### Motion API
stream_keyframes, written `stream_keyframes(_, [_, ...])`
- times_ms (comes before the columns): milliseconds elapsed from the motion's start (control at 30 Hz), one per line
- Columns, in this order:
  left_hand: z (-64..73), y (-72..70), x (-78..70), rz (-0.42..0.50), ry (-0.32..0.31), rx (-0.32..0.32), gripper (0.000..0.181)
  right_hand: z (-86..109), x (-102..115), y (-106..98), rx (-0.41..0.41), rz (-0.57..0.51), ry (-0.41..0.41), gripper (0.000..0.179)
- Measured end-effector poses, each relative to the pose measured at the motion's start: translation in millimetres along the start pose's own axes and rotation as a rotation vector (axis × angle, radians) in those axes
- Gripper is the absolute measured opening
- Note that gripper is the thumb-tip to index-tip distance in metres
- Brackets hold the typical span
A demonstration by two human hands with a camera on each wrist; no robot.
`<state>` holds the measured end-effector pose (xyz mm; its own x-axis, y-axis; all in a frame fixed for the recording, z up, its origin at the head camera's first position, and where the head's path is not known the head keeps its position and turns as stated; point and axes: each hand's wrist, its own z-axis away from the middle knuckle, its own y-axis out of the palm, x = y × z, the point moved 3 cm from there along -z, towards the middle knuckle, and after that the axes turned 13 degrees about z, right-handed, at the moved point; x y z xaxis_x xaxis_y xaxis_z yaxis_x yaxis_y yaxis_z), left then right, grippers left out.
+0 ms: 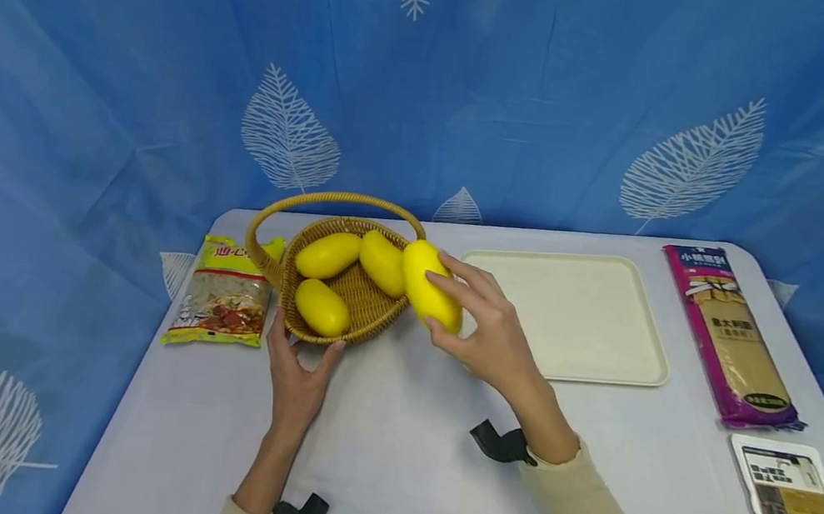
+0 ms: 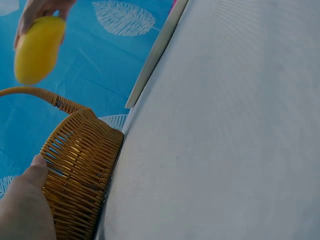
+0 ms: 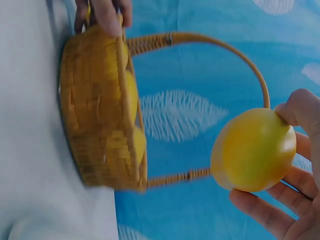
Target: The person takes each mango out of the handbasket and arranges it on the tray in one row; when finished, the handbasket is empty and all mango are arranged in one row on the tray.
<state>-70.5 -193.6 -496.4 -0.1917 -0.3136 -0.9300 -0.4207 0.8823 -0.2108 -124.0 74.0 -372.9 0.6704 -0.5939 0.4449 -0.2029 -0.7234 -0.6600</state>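
My right hand (image 1: 489, 332) holds a yellow mango (image 1: 430, 288) up at the right edge of a brown wicker basket (image 1: 361, 292), pinching it between thumb and fingers. In the right wrist view the held mango (image 3: 254, 150) has a greenish patch and stands clear of the basket's wall. Three more mangoes, one of them nearest the front (image 1: 322, 308), lie inside the basket. At the basket's near left side, my left hand (image 1: 296, 387) grips the rim. The left wrist view shows its thumb (image 2: 36, 172) against the woven wall; the other fingers are hidden there.
A cream tray (image 1: 579, 316) lies right of the basket, partly behind my right hand. Left of the basket is a yellow-edged food packet (image 1: 223, 296). A purple noodle packet (image 1: 735, 341) and a white-edged packet (image 1: 793, 502) lie at the table's right. The basket's handle (image 1: 339, 196) arches up.
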Motion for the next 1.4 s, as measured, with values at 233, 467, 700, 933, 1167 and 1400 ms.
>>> stream_keyframes(233, [0.0,0.0,-1.1,0.013,-0.009,0.009,0.097,17.5,-38.0,-14.8,-0.042,0.104,0.126,0.051])
stream_keyframes(467, [0.2,-0.1,-0.8,0.002,-0.016,0.004,0.098,33.6,-80.1,-6.7,0.03,0.191,0.274,0.049])
stream_keyframes(700, [0.2,-0.3,-0.6,-0.004,-0.022,0.001,0.095,42.6,-96.0,11.9,0.121,0.25,0.339,0.048])
stream_keyframes(933, [-1.0,0.4,-0.4,-0.008,-0.018,0.005,0.096,45.6,-99.4,20.5,0.164,0.28,0.372,0.049])
stream_keyframes(1167, [-1.8,0.8,-1.5,-0.014,-0.018,0.004,0.095,47.5,-99.0,22.1,0.155,0.293,0.36,0.05])
stream_keyframes(1400, [-1.6,0.9,-1.5,-0.007,-0.005,0.002,0.095,48.5,-97.7,25.3,0.161,0.322,0.339,0.052])
